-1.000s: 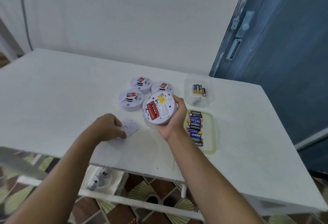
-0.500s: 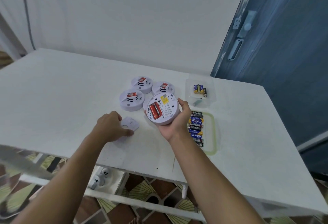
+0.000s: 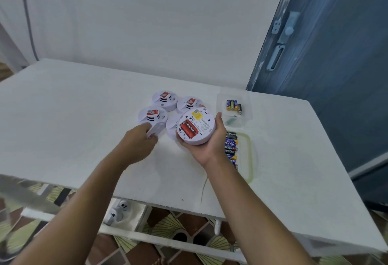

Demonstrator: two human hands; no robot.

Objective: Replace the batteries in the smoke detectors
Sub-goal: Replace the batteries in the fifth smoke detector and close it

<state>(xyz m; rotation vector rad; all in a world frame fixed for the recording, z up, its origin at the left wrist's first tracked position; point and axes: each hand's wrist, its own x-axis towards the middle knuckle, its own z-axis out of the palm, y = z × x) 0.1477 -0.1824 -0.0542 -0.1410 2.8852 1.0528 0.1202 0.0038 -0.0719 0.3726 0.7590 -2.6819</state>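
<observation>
My right hand holds a white round smoke detector back side up, tilted above the white table. Its battery bay is uncovered and red batteries sit in it. My left hand grips a white cover plate, lifted off the table just left of the held detector. Three more detectors lie face up behind my hands. Part of another white round piece shows under the held detector.
A clear tub at the back right holds a few loose batteries. A green-rimmed lid by my right wrist carries a row of blue and black batteries. A blue door stands at the right. A lower shelf shows under the table's front edge.
My left hand picked the cover plate up off the table and carried it up and right toward the detector. My right hand kept hold of the detector, shifting it slightly.
</observation>
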